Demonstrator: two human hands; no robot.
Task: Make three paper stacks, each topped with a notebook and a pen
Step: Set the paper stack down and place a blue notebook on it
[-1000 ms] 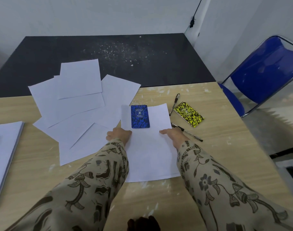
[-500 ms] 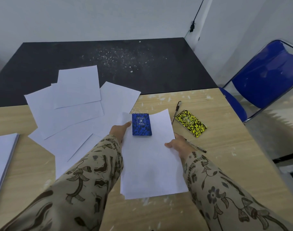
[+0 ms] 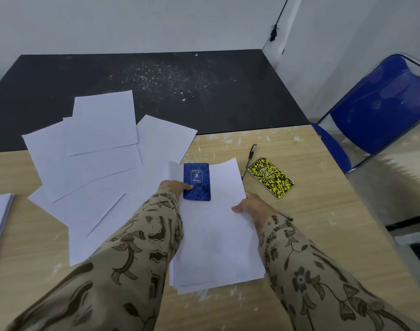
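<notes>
Tabletop (image 3: 311,235) of pale wood carries everything here, with loose white sheets (image 3: 89,168) fanned across its far left. Nearer and to the right, a white paper stack (image 3: 216,247) is held by both hands, which are apart at its two long edges. The left hand (image 3: 174,187) grips the left edge with its thumb pressing on a small blue spiral notebook (image 3: 197,181). The right hand (image 3: 249,206) pinches the right edge, thumb on top. The notebook sits at the far end of the stack, upright, spiral edge pointing far, its long axis along the stack's. A yellow-and-black speckled notebook (image 3: 271,176) lies angled just to the right. This stack lacks its pen. A black pen (image 3: 249,161) lies just beyond the stack's right edge, far of the right hand, long axis running near to far. A second pen (image 3: 286,215) peeks out by the right wrist, so the right hand is likely the one to fetch either.
</notes>
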